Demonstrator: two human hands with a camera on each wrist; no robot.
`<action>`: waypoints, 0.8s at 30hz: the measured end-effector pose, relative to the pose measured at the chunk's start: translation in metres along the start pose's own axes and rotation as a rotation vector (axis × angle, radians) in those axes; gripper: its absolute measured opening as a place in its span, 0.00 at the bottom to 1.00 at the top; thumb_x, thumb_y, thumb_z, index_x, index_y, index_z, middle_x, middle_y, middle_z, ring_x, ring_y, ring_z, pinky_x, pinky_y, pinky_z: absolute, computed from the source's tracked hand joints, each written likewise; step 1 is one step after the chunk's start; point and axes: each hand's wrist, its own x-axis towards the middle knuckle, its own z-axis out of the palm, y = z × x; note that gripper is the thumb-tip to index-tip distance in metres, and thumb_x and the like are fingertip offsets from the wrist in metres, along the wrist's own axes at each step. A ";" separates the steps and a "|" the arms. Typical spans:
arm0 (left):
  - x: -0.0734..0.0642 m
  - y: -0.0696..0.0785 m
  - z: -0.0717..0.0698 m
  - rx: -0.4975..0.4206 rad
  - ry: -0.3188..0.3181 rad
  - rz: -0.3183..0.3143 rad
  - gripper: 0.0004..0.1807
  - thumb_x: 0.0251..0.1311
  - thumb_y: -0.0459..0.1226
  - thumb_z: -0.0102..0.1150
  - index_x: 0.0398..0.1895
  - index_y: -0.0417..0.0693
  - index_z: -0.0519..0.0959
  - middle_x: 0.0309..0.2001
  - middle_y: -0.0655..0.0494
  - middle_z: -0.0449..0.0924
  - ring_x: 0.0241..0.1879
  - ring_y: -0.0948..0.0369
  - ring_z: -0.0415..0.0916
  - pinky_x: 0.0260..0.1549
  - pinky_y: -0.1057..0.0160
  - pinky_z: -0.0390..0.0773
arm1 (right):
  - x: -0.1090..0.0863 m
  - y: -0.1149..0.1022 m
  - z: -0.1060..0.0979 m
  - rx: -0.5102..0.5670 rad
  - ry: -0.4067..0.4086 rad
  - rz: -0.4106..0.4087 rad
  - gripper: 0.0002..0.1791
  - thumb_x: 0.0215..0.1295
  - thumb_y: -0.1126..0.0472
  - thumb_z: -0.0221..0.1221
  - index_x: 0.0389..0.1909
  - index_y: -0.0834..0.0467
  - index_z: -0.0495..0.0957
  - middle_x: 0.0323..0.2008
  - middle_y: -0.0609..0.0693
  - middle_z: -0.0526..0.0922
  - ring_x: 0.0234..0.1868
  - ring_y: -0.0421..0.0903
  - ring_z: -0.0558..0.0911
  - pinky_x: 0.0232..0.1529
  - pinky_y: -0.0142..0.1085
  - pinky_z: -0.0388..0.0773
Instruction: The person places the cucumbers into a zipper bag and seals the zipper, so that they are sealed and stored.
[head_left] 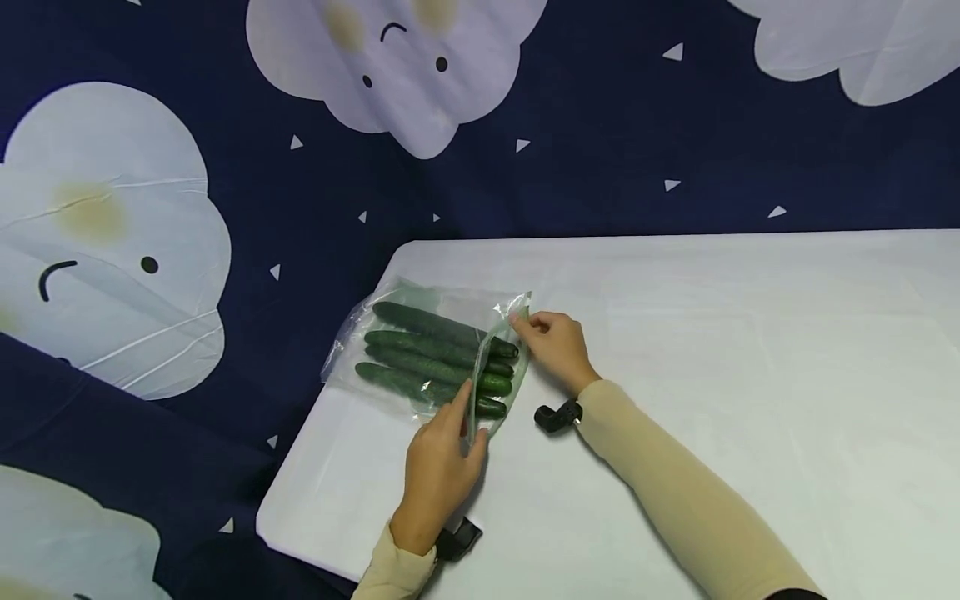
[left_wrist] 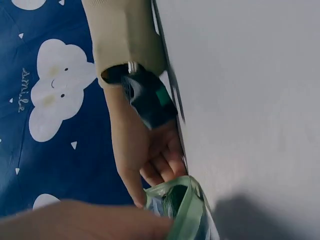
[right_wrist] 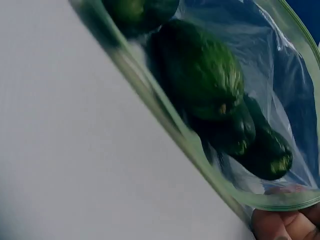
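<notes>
A clear plastic zip bag with a pale green rim lies on its side, its mouth spread open toward the right. Inside it several dark green cucumbers lie side by side, their ends near the mouth. My left hand holds the near edge of the mouth between thumb and fingers. At the far corner my right hand pinches the rim. In the right wrist view, cucumber ends show inside the bag, and fingers of the right hand grip the rim.
The bag rests on a white table, at its left end. Behind and to the left hangs a dark blue cloth with pale clouds. A small black camera sits at the right wrist, another camera at the left.
</notes>
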 end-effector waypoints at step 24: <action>0.017 0.040 -0.007 0.230 -0.344 0.402 0.19 0.61 0.43 0.66 0.51 0.43 0.86 0.18 0.60 0.79 0.17 0.64 0.74 0.20 0.63 0.73 | 0.000 -0.001 -0.008 0.175 0.059 0.080 0.18 0.77 0.51 0.54 0.53 0.60 0.82 0.22 0.51 0.82 0.19 0.50 0.82 0.28 0.38 0.79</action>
